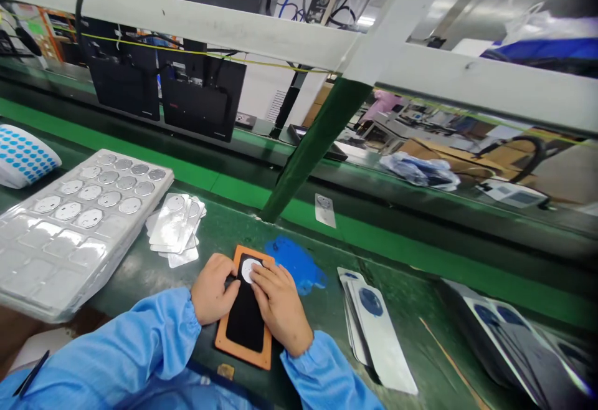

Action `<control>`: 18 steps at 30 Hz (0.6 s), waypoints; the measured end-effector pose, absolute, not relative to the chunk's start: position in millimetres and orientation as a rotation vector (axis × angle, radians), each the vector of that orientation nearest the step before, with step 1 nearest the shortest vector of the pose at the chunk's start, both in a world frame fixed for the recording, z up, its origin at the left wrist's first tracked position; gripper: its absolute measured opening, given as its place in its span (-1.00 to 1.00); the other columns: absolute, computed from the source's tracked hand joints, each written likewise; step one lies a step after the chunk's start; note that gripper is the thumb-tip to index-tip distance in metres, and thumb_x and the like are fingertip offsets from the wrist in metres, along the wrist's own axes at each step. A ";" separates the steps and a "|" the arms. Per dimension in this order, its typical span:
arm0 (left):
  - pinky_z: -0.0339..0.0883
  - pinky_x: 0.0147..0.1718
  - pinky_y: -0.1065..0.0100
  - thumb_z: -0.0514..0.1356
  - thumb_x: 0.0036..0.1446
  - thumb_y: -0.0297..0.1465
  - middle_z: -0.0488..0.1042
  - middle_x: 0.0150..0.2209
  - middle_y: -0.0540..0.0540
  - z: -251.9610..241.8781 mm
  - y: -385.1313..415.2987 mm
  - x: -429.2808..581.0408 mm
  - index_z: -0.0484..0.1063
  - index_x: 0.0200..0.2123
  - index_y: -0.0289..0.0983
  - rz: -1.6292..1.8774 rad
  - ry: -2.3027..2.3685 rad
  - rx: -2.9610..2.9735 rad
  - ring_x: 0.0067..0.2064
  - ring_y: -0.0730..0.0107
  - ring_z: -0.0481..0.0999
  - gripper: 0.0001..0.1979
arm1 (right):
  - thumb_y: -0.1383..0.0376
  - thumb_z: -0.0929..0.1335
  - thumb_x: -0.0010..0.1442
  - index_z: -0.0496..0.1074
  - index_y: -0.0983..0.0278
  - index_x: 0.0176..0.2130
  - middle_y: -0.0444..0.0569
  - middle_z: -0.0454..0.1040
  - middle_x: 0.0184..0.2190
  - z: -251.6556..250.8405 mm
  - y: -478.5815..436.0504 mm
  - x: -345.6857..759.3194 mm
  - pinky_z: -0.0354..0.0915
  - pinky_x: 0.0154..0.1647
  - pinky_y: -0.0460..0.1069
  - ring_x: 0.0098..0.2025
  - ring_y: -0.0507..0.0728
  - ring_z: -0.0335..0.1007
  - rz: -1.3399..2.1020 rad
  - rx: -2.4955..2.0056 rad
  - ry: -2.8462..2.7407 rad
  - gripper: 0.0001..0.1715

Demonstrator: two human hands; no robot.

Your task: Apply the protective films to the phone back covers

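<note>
An orange fixture (243,351) lies on the green bench mat (140,273), with a black pad (245,316) set into it. A white round disc (249,270) sits at the pad's upper end, partly covered by my fingers. My left hand (213,288) rests over the fixture's upper left side, its curled fingers next to the disc. My right hand (280,307) lies across the pad from the right, with its fingertips on the disc. Whether my left hand grips anything is hidden.
A clear tray of silver discs (88,210) stands at left, beside a loose stack of disc cards (175,226). A blue-dotted sheet (23,157) lies beyond it. White cards with blue circles (378,335) lie at right. A green post (313,151) rises behind a blue patch (294,263).
</note>
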State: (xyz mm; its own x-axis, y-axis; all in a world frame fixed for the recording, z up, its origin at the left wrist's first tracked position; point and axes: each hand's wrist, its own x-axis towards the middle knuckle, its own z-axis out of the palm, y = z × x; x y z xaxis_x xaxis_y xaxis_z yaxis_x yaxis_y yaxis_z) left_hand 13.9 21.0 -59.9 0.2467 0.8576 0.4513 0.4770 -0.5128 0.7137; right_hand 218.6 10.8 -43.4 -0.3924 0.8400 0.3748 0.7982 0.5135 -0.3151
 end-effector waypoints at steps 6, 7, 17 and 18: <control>0.32 -0.06 0.10 0.14 0.10 -0.51 0.44 -0.21 -0.13 -57.6 23.1 12.8 0.37 -0.22 -0.20 1.173 1.211 2.179 -0.08 0.14 0.39 -0.83 | 0.30 0.31 0.27 0.43 0.04 0.09 -0.04 0.49 0.09 -34.3 -0.4 212.7 -0.03 0.29 0.42 0.20 0.28 0.29 0.087 -1.406 -2.264 -0.60; 0.30 -0.01 0.07 0.14 0.12 -0.50 0.45 -0.18 -0.14 -56.5 24.3 13.0 0.38 -0.17 -0.20 1.150 1.205 2.223 -0.04 0.13 0.39 -0.81 | 0.30 0.31 0.27 0.40 0.03 0.13 -0.04 0.47 0.12 -33.0 -4.2 211.1 -0.05 0.29 0.44 0.23 0.28 0.26 0.095 -1.411 -2.270 -0.55; 0.08 0.10 -0.16 0.14 0.20 -0.37 0.47 0.13 -0.08 -49.9 33.4 14.2 0.45 0.07 -0.07 0.732 1.303 2.627 0.27 -0.13 0.13 -0.64 | 0.13 0.21 0.32 0.37 0.30 0.15 0.24 0.42 0.13 -12.2 -18.2 343.1 0.17 0.24 0.23 0.21 0.32 0.30 -0.050 -2.030 -1.696 -0.48; 0.07 0.10 -0.16 0.13 0.21 -0.36 0.47 0.14 -0.07 -51.2 33.2 13.7 0.46 0.07 -0.07 0.716 1.315 2.637 0.27 -0.12 0.13 -0.64 | 0.08 0.23 0.29 0.33 0.40 0.18 0.36 0.38 0.13 -9.2 -21.2 371.2 0.18 0.20 0.29 0.20 0.40 0.30 -0.071 -2.148 -1.586 -0.39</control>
